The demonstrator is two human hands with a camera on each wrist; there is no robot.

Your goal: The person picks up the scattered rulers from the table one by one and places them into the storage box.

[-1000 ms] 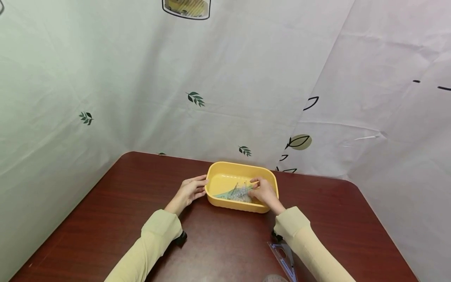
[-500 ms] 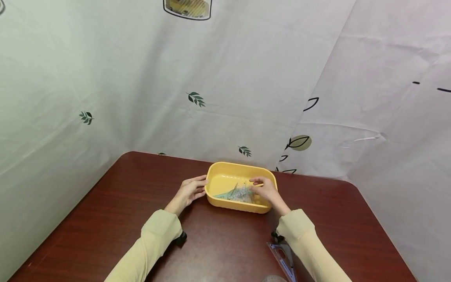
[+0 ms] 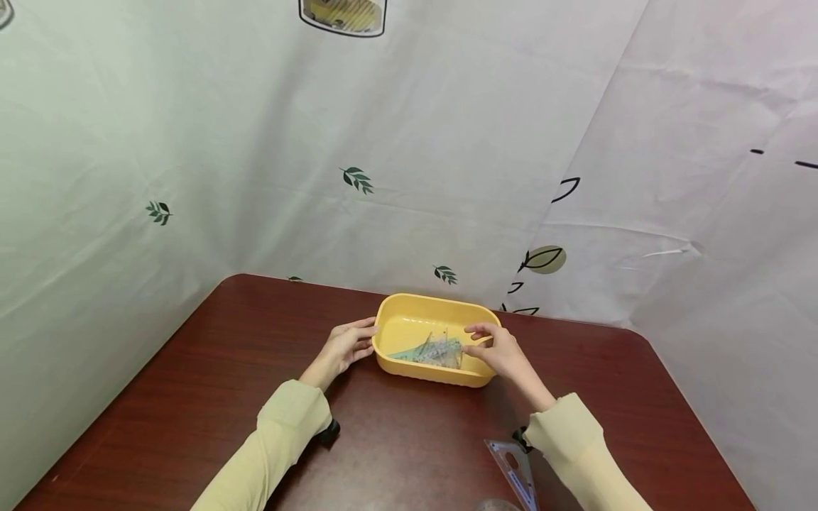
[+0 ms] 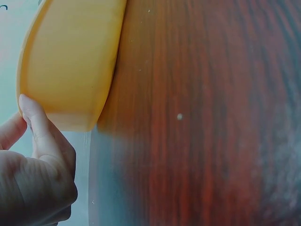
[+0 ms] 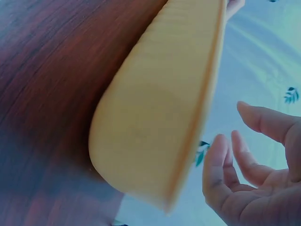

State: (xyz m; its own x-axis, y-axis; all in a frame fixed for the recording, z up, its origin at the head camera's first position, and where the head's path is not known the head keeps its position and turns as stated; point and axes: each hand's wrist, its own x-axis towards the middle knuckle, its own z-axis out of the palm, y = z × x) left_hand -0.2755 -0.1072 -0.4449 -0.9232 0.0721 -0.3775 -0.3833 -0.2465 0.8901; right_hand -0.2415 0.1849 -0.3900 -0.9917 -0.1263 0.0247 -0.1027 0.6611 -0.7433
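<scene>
Inside the yellow basin point(image 3: 437, 377) on the table lies a heap of clear and greenish flat plastic pieces point(image 3: 434, 351); some look like set squares. My left hand point(image 3: 344, 348) pinches the basin's left rim; in the left wrist view its fingertips meet at the edge of the yellow wall point(image 4: 70, 61). Over the right end of the basin is my right hand point(image 3: 501, 349), fingers loosely bent. The right wrist view shows the fingers and thumb of that hand point(image 5: 256, 174) apart, with nothing between them, beside the rim.
A clear set square with bluish edges point(image 3: 516, 472) lies on the dark red table point(image 3: 396, 454) near my right sleeve. A rounded clear piece point(image 3: 497, 505) is cut off by the bottom edge of the head view. A pale cloth with leaf prints point(image 3: 409, 142) hangs behind.
My right hand has drawn back to the right, away from the plastic pieces, and its forearm has shifted right. The left hand keeps its place at the basin.
</scene>
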